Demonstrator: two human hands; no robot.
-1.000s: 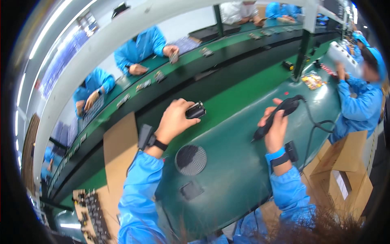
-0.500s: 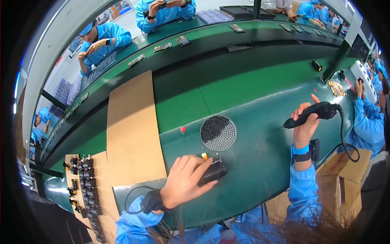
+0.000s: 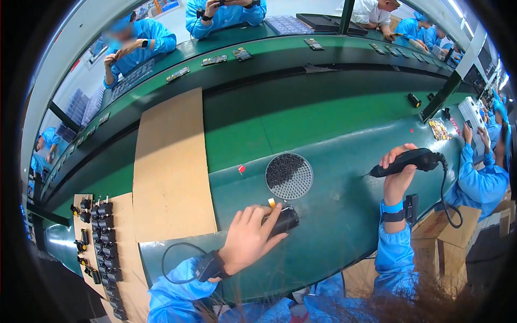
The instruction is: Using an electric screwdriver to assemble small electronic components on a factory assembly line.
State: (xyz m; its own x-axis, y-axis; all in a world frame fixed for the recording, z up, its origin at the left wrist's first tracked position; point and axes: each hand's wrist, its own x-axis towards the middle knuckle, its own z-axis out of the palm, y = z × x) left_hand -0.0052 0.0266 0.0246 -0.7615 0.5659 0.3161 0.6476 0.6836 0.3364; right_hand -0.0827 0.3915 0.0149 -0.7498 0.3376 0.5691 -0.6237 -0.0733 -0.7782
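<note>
My left hand [image 3: 249,240] grips a short black housing [image 3: 284,219] against the green bench, thumb at its near side and fingers over its far end. A small yellow tab [image 3: 272,203] shows by the fingertips; whether it is joined to the housing I cannot tell. Over the bench at the right, my right hand [image 3: 397,175] is wrapped round a black corded electric screwdriver [image 3: 406,162], its thin bit aimed left and clear of the housing. Beyond the left hand lies a round grey perforated dish [image 3: 297,188], partly covered with small black screws [image 3: 283,168].
Rows of black parts [image 3: 105,237] stand on cardboard at the left, beside a large cardboard sheet [image 3: 169,172]. An open cardboard box [image 3: 444,237] is at my lower right. Circuit boards [image 3: 242,54] lie along the far belt, with co-workers in blue beyond.
The view has shifted slightly. My right hand with the screwdriver has come a little lower and to the left; my left hand stays on the housing.
</note>
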